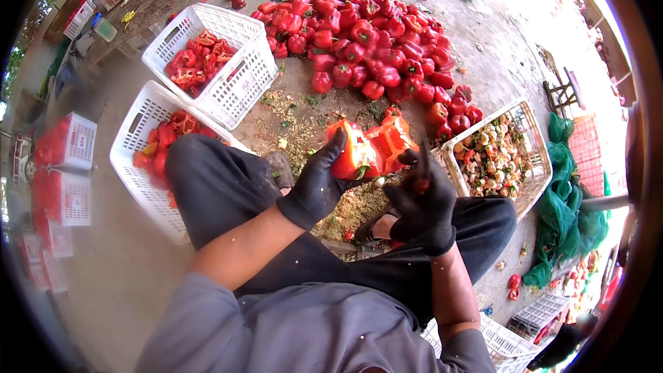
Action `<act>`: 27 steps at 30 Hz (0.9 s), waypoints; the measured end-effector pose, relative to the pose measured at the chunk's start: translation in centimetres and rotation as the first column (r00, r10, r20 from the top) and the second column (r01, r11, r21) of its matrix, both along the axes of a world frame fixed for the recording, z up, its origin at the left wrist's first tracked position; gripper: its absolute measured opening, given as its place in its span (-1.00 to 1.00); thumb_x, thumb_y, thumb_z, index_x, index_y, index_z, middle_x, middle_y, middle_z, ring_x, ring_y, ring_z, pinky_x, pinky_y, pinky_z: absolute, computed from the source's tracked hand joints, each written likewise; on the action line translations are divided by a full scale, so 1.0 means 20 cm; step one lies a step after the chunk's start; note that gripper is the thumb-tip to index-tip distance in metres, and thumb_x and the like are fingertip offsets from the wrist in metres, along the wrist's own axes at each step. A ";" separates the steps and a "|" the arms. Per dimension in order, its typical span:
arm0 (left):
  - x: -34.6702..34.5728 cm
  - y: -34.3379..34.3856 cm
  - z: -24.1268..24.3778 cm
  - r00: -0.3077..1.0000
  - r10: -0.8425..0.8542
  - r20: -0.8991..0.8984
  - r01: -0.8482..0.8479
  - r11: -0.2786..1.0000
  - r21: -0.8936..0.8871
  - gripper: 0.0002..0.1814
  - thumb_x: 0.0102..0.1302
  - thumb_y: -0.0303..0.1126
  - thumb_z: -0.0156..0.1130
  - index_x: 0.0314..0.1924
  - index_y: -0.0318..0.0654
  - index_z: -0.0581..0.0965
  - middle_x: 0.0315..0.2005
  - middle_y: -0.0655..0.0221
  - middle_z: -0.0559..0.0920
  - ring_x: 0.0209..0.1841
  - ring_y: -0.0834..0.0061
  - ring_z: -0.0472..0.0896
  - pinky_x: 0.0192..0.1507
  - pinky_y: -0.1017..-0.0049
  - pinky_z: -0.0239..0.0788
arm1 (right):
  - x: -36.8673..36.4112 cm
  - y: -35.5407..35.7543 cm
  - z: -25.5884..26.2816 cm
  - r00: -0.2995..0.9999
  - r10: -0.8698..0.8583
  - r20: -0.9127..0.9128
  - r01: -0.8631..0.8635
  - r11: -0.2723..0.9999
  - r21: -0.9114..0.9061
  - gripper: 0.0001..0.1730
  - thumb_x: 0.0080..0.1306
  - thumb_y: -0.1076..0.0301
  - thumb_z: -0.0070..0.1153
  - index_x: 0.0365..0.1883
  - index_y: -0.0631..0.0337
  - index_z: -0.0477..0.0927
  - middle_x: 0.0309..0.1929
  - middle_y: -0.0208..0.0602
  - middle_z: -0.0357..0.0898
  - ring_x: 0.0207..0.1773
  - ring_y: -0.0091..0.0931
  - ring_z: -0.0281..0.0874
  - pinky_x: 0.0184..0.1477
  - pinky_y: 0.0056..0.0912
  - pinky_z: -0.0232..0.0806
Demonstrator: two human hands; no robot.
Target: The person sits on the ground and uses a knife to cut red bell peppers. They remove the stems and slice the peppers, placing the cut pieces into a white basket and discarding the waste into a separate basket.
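Note:
My left hand (pixel 317 189), in a black glove, grips a red bell pepper (pixel 353 158) that is split open, with its pale core and green stem showing. The pepper's right half (pixel 394 137) spreads outward with its hollow inside facing up. My right hand (pixel 427 212), gloved in black too, is closed around a small knife (pixel 424 160); its dark blade points away from me and is blurred. The right fingertips are close to the pepper's right half, and I cannot tell whether they touch it. Both hands are above the gap between my knees.
Whole red peppers (pixel 362 36) lie heaped on the concrete floor ahead. Two white plastic crates, one farther (pixel 243 85) and one nearer (pixel 137 150), hold cut peppers at left. A crate of cores (pixel 541 176) stands by my right knee. Seeds (pixel 290 134) litter the floor; green netting (pixel 559 217) lies right.

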State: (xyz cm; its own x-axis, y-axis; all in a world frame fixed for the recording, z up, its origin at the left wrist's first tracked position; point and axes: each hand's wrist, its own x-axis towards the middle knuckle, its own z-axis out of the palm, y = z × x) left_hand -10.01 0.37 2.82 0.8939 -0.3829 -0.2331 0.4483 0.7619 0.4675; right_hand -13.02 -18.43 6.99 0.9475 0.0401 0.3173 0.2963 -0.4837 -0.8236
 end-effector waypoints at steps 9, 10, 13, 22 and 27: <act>-0.07 -0.01 -0.15 0.969 -0.212 0.130 0.178 0.956 0.233 -0.31 0.44 0.06 0.10 0.31 -0.35 0.32 0.11 0.27 0.56 0.15 0.42 0.55 0.23 0.36 0.36 | -0.01 0.01 -0.12 0.909 0.346 -0.234 -0.307 0.933 0.187 -0.67 0.20 0.40 0.31 -0.08 0.28 0.57 -0.39 -0.19 0.62 -0.44 -0.42 0.58 -0.37 -0.40 0.41; -0.06 -0.01 -0.15 0.961 -0.242 0.138 0.206 0.950 0.233 -0.31 0.44 0.07 0.09 0.32 -0.36 0.31 0.12 0.27 0.55 0.15 0.42 0.54 0.23 0.35 0.36 | -0.02 -0.01 -0.11 0.860 0.355 -0.366 -0.212 0.902 0.376 -0.76 0.26 0.40 0.25 -0.12 0.28 0.58 -0.45 -0.29 0.59 -0.47 -0.52 0.50 -0.41 -0.48 0.33; -0.05 -0.01 -0.13 0.965 -0.249 0.087 0.240 0.966 0.094 -0.29 0.43 0.07 0.10 0.35 -0.33 0.29 0.17 0.24 0.52 0.20 0.35 0.51 0.27 0.29 0.33 | -0.04 -0.06 -0.05 0.785 0.404 -0.470 -0.008 0.766 0.643 -0.75 0.44 0.21 0.05 -0.23 0.23 0.57 -0.50 -0.47 0.56 -0.54 -0.65 0.39 -0.49 -0.59 0.24; 0.03 0.03 -0.06 0.987 -0.108 0.117 0.112 0.993 -0.027 -0.28 0.43 0.06 0.08 0.39 -0.27 0.26 0.28 0.16 0.44 0.33 0.18 0.41 0.34 0.10 0.24 | -0.02 -0.39 -0.18 0.784 0.154 -0.602 0.572 0.200 0.796 -0.37 0.37 -0.23 0.06 -0.05 0.24 0.58 -0.27 -0.29 0.66 -0.58 -0.63 0.36 -0.54 -0.58 0.33; 0.02 0.10 0.03 0.903 -0.387 0.188 0.346 0.912 0.220 -0.26 0.32 -0.10 0.31 0.34 -0.39 0.30 0.16 0.24 0.54 0.22 0.40 0.49 0.30 0.36 0.26 | -0.03 -0.31 -0.10 0.860 0.175 -0.479 0.118 0.845 0.521 -0.64 0.32 0.28 0.25 -0.04 0.33 0.54 -0.31 -0.44 0.61 -0.35 -0.66 0.52 -0.29 -0.56 0.42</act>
State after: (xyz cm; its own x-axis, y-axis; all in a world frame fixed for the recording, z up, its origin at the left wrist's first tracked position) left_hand -9.53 2.34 3.50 0.7342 -0.6644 -0.1395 0.5480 0.4587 0.6995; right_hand -13.59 -24.56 4.92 0.9771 0.0397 -0.2090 -0.2111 0.0593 -0.9757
